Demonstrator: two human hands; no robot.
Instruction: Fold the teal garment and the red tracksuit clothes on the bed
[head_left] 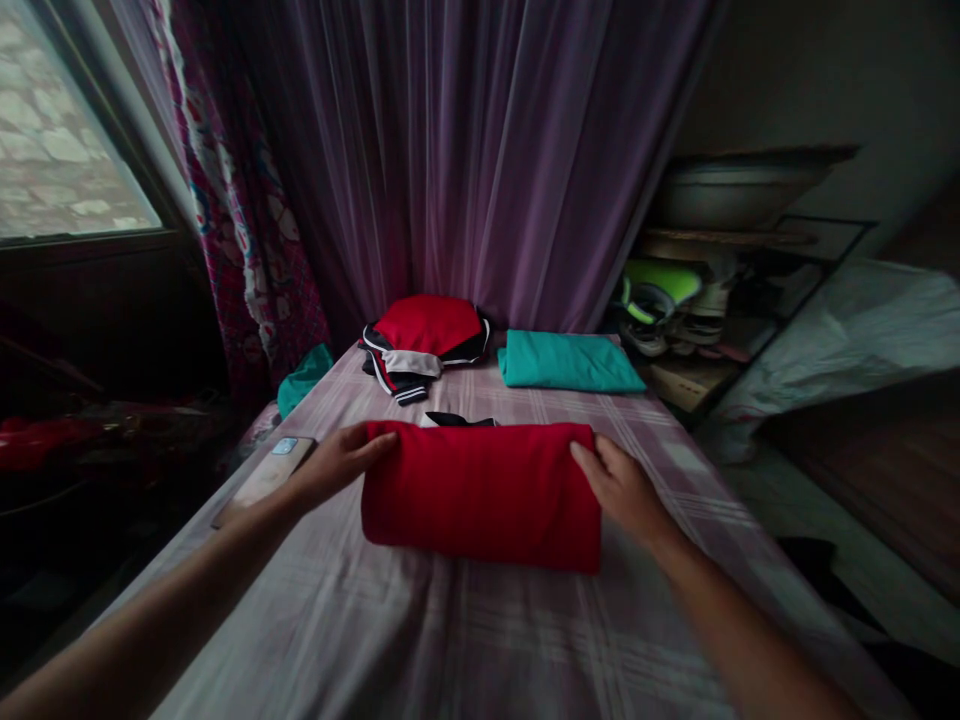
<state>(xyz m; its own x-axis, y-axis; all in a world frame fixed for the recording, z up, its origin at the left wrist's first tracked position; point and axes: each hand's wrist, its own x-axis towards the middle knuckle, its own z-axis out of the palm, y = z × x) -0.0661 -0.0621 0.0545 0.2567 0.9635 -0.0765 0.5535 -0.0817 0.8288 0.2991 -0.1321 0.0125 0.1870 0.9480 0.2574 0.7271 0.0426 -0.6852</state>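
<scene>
A folded red garment [480,492] lies across the middle of a table covered with a pale checked cloth [420,630]. My left hand [341,460] rests at its left end, fingers stretched flat against the top corner. On the right end lies my right hand [619,483], fingers flat on the fabric. A bit of dark cloth [459,419] peeks out just behind the red garment.
A heap of red, black and white clothes [424,345] and a folded teal garment [566,361] lie at the far end. A phone [264,478] sits near the left edge. Purple curtain [480,150] behind, window [60,140] left, cluttered shelf [720,300] right.
</scene>
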